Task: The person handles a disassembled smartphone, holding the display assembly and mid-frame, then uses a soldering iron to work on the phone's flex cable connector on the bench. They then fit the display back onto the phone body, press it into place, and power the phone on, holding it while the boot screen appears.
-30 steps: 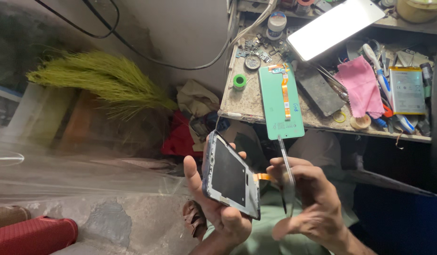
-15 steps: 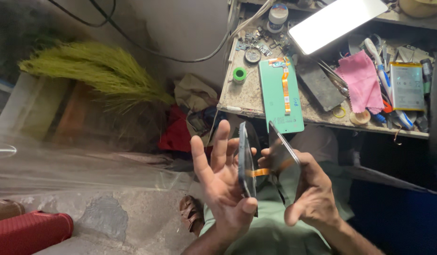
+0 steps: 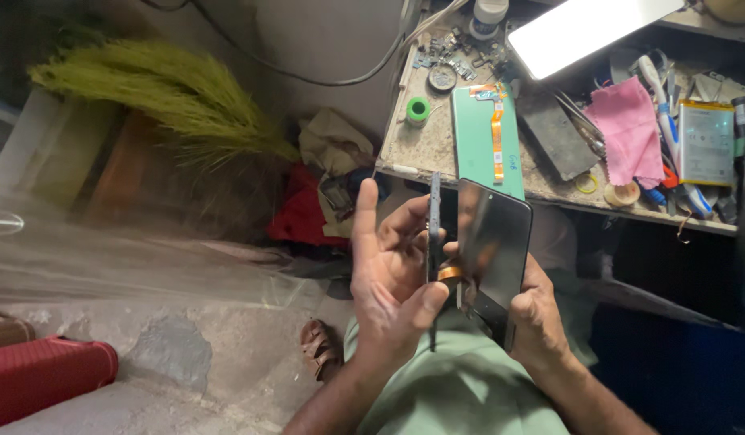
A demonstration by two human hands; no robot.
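Note:
My left hand (image 3: 393, 262) holds a phone body (image 3: 434, 229) edge-on and upright, thumb across its lower end and fingers spread behind it. My right hand (image 3: 538, 310) grips the bottom of a dark glossy screen panel (image 3: 495, 242), tilted away from the body. An orange flex ribbon (image 3: 451, 274) joins the two parts near their lower ends. Both hands hover above my lap in a green shirt.
A worn workbench (image 3: 429, 149) behind carries a green panel with an orange ribbon (image 3: 487, 137), a lit lamp bar (image 3: 586, 28), a pink cloth (image 3: 628, 129), a battery (image 3: 705, 143), green tape roll (image 3: 419, 109) and small tools. Broom (image 3: 171, 101), red cylinder (image 3: 46, 374), sandal (image 3: 318, 348) below.
The phone body has turned from showing its face to edge-on in my left hand. The screen panel has swung out wider to the right, opening the gap between the two parts.

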